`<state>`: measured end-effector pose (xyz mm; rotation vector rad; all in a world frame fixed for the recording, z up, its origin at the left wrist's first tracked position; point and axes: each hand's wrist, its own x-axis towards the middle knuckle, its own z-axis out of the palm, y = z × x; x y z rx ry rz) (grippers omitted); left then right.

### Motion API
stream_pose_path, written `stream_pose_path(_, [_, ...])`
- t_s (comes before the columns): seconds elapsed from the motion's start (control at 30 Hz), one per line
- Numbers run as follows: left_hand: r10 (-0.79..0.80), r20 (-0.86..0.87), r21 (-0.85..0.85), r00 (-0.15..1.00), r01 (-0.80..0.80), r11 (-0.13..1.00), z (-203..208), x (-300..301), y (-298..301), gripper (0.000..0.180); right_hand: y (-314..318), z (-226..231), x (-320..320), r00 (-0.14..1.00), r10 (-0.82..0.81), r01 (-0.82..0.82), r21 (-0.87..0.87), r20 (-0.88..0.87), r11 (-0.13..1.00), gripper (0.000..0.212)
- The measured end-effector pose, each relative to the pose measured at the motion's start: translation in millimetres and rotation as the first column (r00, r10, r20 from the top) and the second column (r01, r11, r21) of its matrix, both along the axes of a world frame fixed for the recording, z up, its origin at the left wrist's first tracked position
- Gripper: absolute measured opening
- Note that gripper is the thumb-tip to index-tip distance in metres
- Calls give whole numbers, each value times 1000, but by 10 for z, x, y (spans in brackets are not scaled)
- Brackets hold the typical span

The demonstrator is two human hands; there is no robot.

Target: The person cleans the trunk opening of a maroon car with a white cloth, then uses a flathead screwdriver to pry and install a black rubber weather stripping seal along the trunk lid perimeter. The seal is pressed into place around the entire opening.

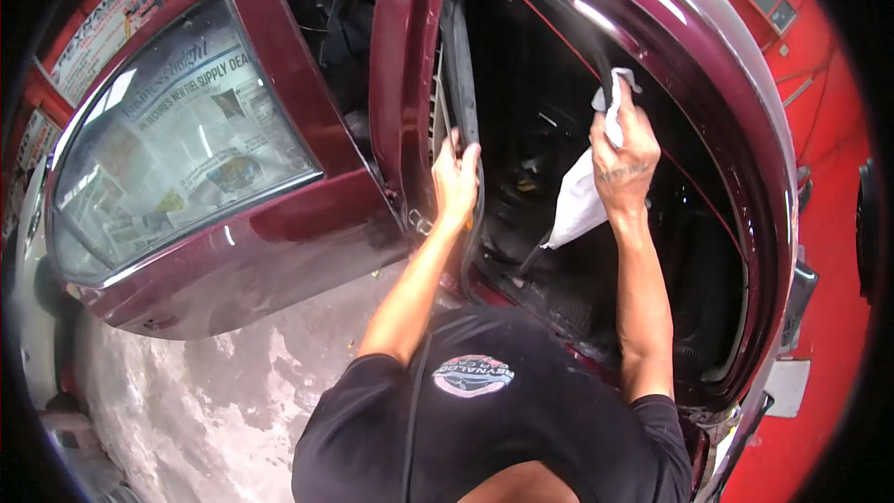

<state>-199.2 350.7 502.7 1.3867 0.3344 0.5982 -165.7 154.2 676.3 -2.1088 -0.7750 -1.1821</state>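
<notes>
A maroon car body point(399, 65) stands in front of me, and its door opening shows a dark, bare interior. A black rubber door seal point(463, 74) hangs along the left side of the opening. My left hand point(455, 184) is closed round this strip, fingers wrapped on it about halfway up. On the right, inside the opening, my right hand point(624, 163) grips a white cloth point(579, 200). One end of the cloth sticks out above the fingers and the rest hangs below. Whether the seal runs through the cloth, I cannot tell.
A maroon door point(289, 224) swings out at the left, newspaper covering its window point(196, 140). Below it lies a stained concrete floor point(214, 391). A thin red line point(549, 23) crosses the dark interior. The wall point(829, 224) at the right is red.
</notes>
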Motion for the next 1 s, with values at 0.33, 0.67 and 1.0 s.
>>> stream_pose_path(0.33, [132, 279, 166, 951, -184, 969, 103, -147, 394, 46, -186, 45, -46, 995, -74, 73, -30, -64, 997, 61])
stream_pose_path(0.67, [187, 230, 269, 955, -247, 931, 543, -125, 440, 53, -290, 19, -187, 980, -135, 116, -129, -150, 985, 69])
stream_pose_path(1.0, [219, 164, 230, 962, -253, 940, 575, -176, 269, 40, -317, -84, -181, 992, -98, 85, -152, -84, 985, 71])
